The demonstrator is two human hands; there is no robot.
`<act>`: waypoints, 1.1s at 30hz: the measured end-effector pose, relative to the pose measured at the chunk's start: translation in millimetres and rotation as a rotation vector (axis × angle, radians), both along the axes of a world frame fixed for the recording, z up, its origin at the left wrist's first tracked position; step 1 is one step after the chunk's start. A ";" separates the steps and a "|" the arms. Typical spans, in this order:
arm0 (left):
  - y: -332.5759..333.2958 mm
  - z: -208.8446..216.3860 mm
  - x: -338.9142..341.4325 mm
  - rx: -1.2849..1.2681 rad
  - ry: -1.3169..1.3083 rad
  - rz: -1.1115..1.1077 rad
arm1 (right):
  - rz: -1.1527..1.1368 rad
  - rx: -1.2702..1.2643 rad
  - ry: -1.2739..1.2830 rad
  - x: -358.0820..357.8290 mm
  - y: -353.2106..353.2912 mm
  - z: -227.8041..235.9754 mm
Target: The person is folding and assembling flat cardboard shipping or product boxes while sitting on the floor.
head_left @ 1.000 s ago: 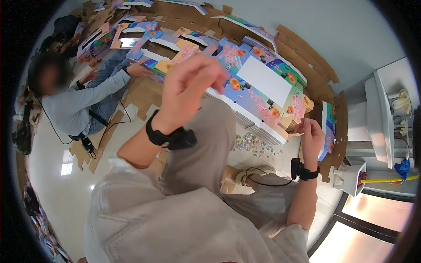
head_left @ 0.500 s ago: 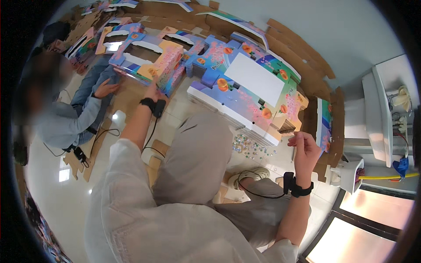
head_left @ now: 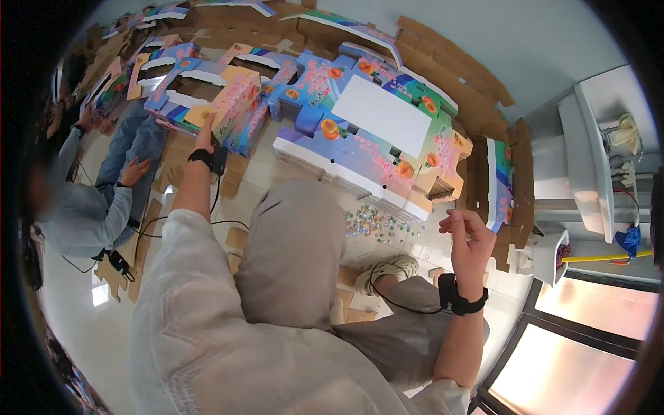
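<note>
Colourful printed cardboard boxes lie before me. My left hand (head_left: 205, 137) reaches forward with its fingers stretched out, at the near side of an open-topped box (head_left: 238, 97) with a large cut-out. Whether the fingers press on it or only lie along it is hard to see. Near the right end of a stack of flat printed cartons (head_left: 366, 155) with a white panel, my right hand (head_left: 472, 238) is held in the air. Its fingers are loosely bent and apart from the thumb, with nothing visible in them. Both wrists wear black straps with small devices.
Small shiny round pieces (head_left: 377, 223) are scattered on the tiles before the stack. At the left sits another person (head_left: 90, 197) in a grey top and jeans. Brown cardboard (head_left: 456, 66) lines the wall; a white basin (head_left: 584, 159) and yellow pipe (head_left: 609, 259) are at right.
The view has turned slightly, so the boxes sit further left. My left hand stays by the open-topped box and my right hand stays raised. The other person has leaned away leftward.
</note>
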State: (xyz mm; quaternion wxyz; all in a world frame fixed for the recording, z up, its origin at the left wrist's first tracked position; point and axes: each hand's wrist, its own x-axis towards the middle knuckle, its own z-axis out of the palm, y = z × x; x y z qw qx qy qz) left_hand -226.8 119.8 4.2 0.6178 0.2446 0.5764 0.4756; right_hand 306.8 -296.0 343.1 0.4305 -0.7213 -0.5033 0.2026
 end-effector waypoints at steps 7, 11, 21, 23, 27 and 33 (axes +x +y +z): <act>-108.1 124.8 5.0 -0.052 -0.185 -0.058 | 0.092 0.102 0.014 -10.2 7.9 3.8; -186.2 228.9 8.3 0.276 -0.148 -0.223 | 0.115 0.062 0.050 -20.5 37.0 2.7; -326.0 424.4 109.8 0.766 0.314 -0.476 | 0.657 0.431 0.985 -75.2 -27.5 80.0; -322.3 442.1 149.6 0.730 0.322 -0.528 | 0.454 0.513 0.833 -55.4 -47.4 92.8; -311.0 453.4 224.5 0.813 0.159 -0.631 | 0.126 0.556 0.567 10.5 -40.0 90.6; -284.1 414.3 339.1 0.938 0.170 -0.859 | -0.152 0.558 0.615 53.5 -32.0 36.1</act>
